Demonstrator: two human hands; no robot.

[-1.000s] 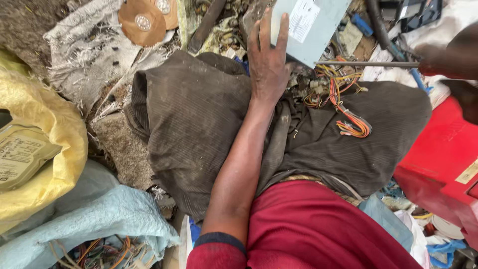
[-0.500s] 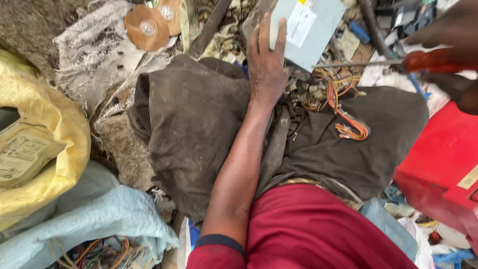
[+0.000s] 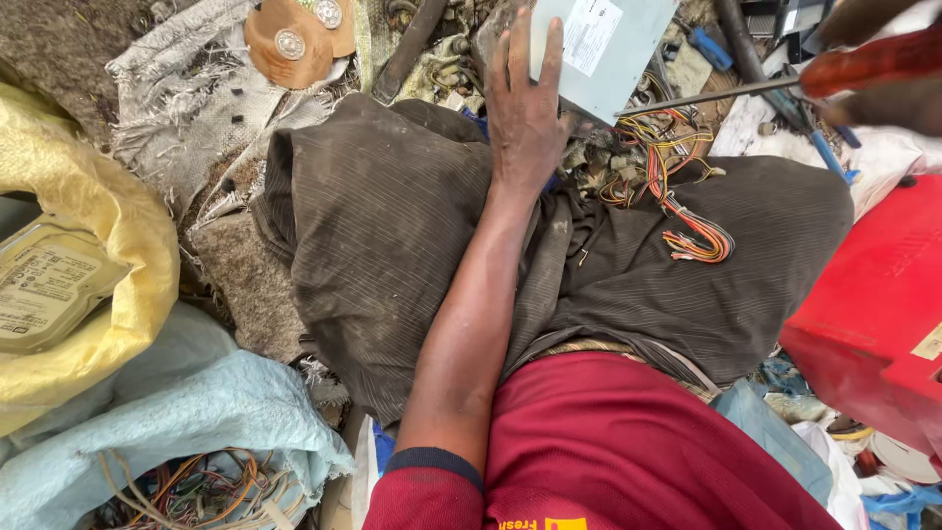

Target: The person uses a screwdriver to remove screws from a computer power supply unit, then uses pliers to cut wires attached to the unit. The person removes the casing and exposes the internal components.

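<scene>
Grey metal, cloth and loose scrap covered the ground around the seated person, with no clean floor visible anywhere. A yellow woven sack (image 3: 93, 211) lay at the left edge of the view with a hard drive (image 3: 44, 285) in its mouth, and a pale blue sack (image 3: 186, 412) below it held a tangle of thin wires. A red plastic casing (image 3: 873, 314) stood at the right edge.

The grey metal box (image 3: 608, 49) rested on the ground beyond the person's knees, near the top edge of the view, with a bundle of coloured wires (image 3: 677, 196) running out of it over the dark trousers (image 3: 392, 245). The left hand (image 3: 525, 108) lay on the left side of this box, its fingers spread and pressed flat against the box's face, holding it steady and not closing around it. The right hand (image 3: 883, 93), partly cut by the top right corner, was closed around the red handle of a screwdriver (image 3: 785, 83), and the metal shaft reached to the box's lower right edge.
</scene>
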